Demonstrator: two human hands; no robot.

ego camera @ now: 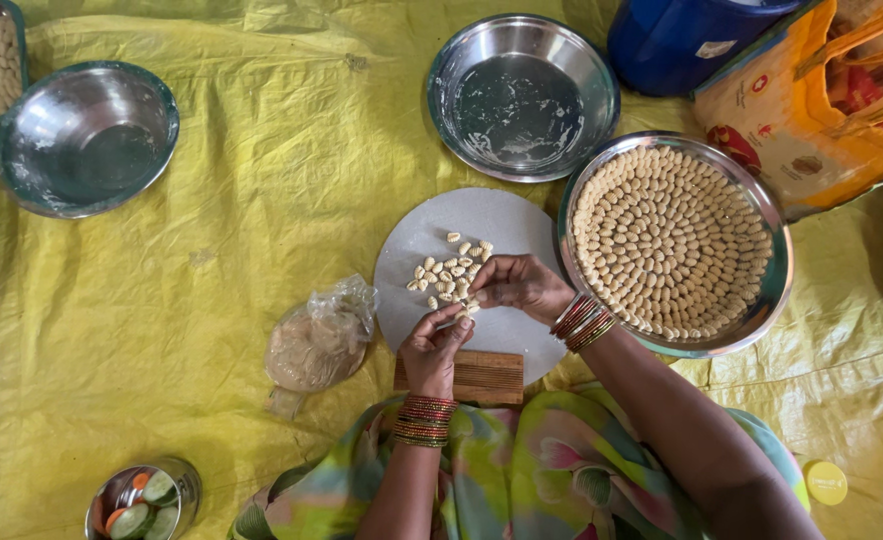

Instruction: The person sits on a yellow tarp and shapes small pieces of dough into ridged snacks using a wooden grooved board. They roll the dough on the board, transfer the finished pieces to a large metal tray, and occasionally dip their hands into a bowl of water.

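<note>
My left hand (434, 345) and my right hand (519, 285) meet over a round grey board (497, 225), pinching a small piece of dough between their fingertips. A little heap of shaped dough pieces (450, 272) lies on the board just beyond my fingers. A ribbed wooden block (480, 377) rests at the board's near edge, under my left wrist. To the right, a steel plate (774, 290) holds many shaped dough pieces (670, 240) laid in rings. Both wrists wear red and gold bangles.
A plastic bag of dough (317, 345) lies left of the board. Two steel bowls, one far (522, 95) and one left (84, 138), sit on the yellow sheet (242, 180). A blue tub (682, 35), an orange bag (822, 110), a yellow lid (827, 482) and a cup of cut vegetables (144, 500) lie around.
</note>
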